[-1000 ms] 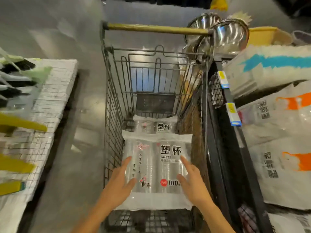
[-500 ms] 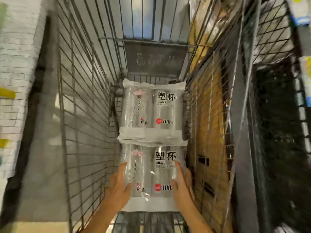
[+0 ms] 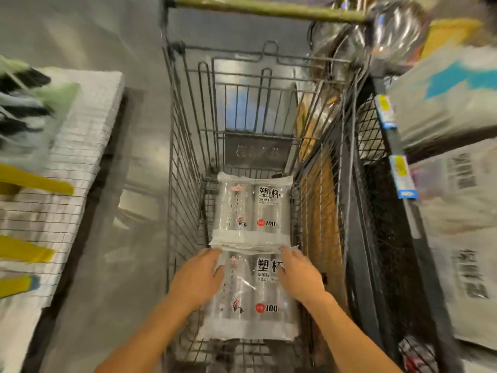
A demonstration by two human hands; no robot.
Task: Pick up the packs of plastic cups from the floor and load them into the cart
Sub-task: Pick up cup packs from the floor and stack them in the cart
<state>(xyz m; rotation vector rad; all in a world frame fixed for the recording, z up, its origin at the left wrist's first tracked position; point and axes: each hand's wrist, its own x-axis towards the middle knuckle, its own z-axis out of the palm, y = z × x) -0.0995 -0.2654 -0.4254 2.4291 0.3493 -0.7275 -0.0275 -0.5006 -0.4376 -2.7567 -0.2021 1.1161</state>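
My left hand (image 3: 197, 278) and right hand (image 3: 300, 275) flat, fingers nearly straight, on the near pack of plastic cups (image 3: 251, 294), glossy clear film, two cup columns, black lettering, red dot, lying in the wire cart (image 3: 185, 157), touching a second pack (image 3: 252, 208)

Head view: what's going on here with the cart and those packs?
A person is loading packs of plastic cups into a wire shopping cart. The left hand and the right hand rest with fairly straight fingers on the near pack, which lies flat on the bottom of the cart. A second pack lies just beyond it, toward the handle, and their edges meet. No further pack shows on the floor beside the cart.
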